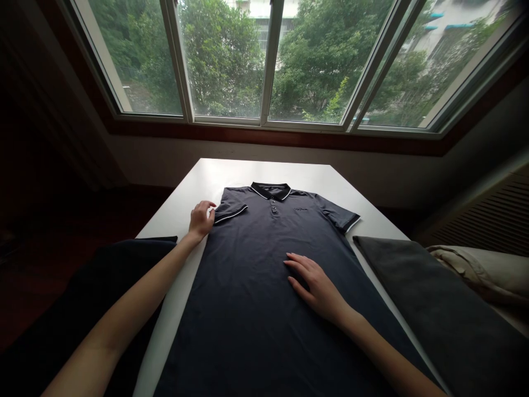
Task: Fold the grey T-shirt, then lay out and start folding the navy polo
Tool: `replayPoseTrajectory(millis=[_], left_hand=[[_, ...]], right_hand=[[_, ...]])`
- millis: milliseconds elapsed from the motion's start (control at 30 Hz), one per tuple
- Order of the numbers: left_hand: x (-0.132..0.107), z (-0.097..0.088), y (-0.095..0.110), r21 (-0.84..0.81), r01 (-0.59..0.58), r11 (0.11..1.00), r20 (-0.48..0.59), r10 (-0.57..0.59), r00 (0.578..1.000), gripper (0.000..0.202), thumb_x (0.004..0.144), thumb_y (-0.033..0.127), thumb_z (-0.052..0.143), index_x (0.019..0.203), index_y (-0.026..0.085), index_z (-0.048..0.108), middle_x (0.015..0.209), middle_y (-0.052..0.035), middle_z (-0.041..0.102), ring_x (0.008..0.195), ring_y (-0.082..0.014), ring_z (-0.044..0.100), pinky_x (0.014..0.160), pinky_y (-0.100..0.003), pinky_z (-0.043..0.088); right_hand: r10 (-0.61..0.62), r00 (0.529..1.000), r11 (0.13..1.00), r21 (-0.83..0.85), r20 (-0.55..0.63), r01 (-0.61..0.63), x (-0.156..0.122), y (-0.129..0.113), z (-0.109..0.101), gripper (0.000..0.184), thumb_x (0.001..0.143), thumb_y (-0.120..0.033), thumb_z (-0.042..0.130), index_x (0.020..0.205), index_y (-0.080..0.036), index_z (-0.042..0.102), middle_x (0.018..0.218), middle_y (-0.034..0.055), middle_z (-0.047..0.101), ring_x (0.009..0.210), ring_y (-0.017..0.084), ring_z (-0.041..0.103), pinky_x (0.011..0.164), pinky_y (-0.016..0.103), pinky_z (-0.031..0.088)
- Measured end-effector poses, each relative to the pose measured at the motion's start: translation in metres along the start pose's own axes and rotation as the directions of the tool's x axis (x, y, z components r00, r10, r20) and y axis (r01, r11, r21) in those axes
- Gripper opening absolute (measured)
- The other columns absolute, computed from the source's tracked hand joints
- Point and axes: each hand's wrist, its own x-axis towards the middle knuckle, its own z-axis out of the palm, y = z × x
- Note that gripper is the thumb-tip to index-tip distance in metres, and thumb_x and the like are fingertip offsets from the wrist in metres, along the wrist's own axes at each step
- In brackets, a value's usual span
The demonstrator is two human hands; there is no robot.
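Note:
A dark navy polo shirt lies face up on a white table, its black collar with white trim toward the window. The sleeve on the left is folded inward over the chest, while the right-hand sleeve spreads outward. My left hand is at the folded sleeve's outer edge, fingers slightly bent and a gap showing between thumb and forefinger. Over the middle of the shirt front, my right hand rests palm down with its fingers stretched out. Neither hand grips the fabric.
Dark cloth hangs over the table's left edge. On the right lies a folded dark grey cloth, with a beige bundle beyond it. A wide window is behind the table, and a slatted panel stands at right.

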Motion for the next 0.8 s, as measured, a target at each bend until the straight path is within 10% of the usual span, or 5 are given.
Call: replayPoseTrajectory(millis=[133,267,600,800], left_hand=[[-0.008,0.006,0.012,0.020,-0.190,0.982,0.234,0.180,0.956,0.032,0.091,0.022,0.044,0.118,0.022,0.062,0.131,-0.0077,0.060,0.125,-0.0240,0.051,0.108,-0.041,0.037],[-0.014,0.015,0.009,0.164,-0.115,0.980,0.397,0.041,0.917,0.042,0.095,0.032,0.043,0.134,0.020,0.052,0.147,-0.0101,0.047,0.138,-0.0266,0.038,0.114,-0.046,0.030],[-0.015,0.017,0.009,0.250,-0.107,0.962,0.392,0.000,0.920,0.044,0.097,0.035,0.041,0.136,0.017,0.050,0.149,-0.0113,0.042,0.139,-0.0268,0.036,0.114,-0.045,0.029],[-0.017,0.021,0.009,0.230,-0.141,0.963,0.318,0.063,0.946,0.038,0.094,0.030,0.044,0.127,0.017,0.057,0.140,-0.0128,0.052,0.133,-0.0278,0.042,0.109,-0.045,0.036]], right_hand=[[0.005,1.000,1.000,-0.001,0.009,-0.005,0.000,-0.001,-0.001,0.038,0.096,-0.035,0.047,0.132,-0.025,0.053,0.144,0.0082,0.049,0.135,0.025,0.042,0.114,0.052,0.034],[0.000,1.000,1.000,0.012,-0.004,0.000,0.001,0.000,-0.001,0.037,0.095,-0.034,0.047,0.131,-0.025,0.054,0.144,0.0082,0.049,0.135,0.026,0.043,0.113,0.052,0.035],[0.046,0.996,0.992,0.121,-0.072,-0.037,0.001,0.009,-0.007,0.036,0.092,-0.035,0.053,0.127,-0.026,0.058,0.140,0.0082,0.053,0.130,0.026,0.048,0.109,0.048,0.040],[0.382,0.874,0.916,0.246,-0.302,-0.315,0.041,0.100,-0.059,0.034,0.084,-0.042,0.058,0.110,-0.021,0.066,0.115,0.0099,0.067,0.109,0.027,0.062,0.096,0.044,0.049]])
